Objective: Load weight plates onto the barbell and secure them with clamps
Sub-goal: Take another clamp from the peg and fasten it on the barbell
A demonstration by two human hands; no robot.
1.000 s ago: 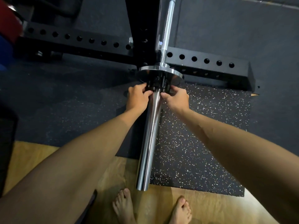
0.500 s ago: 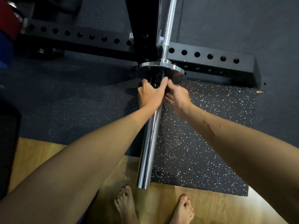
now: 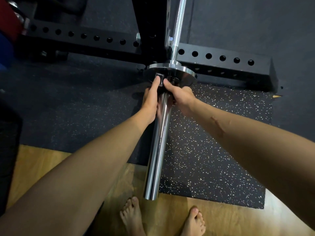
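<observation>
The chrome barbell sleeve [image 3: 157, 150] points toward me from the rack. A small shiny steel weight plate [image 3: 185, 73] sits at its inner end against the collar. A black clamp [image 3: 159, 78] rings the sleeve right in front of the plate. My left hand [image 3: 150, 101] wraps the clamp from the left, thumb pressing on its lever tab. My right hand [image 3: 180, 96] holds the clamp from the right, thumb on top. Most of the clamp is hidden under my fingers.
The black rack upright [image 3: 150, 31] and its holed base beams [image 3: 221, 65] stand just behind the plate. A speckled rubber mat [image 3: 213, 142] lies under the sleeve, wooden floor nearer me with my bare feet [image 3: 131, 217]. Red and blue plates [image 3: 6, 23] show at the far left.
Both hands shifted their hold on the clamp: the left moved across the sleeve and back to the left side, thumb now on the lever tab. The right hand closed in over the top.
</observation>
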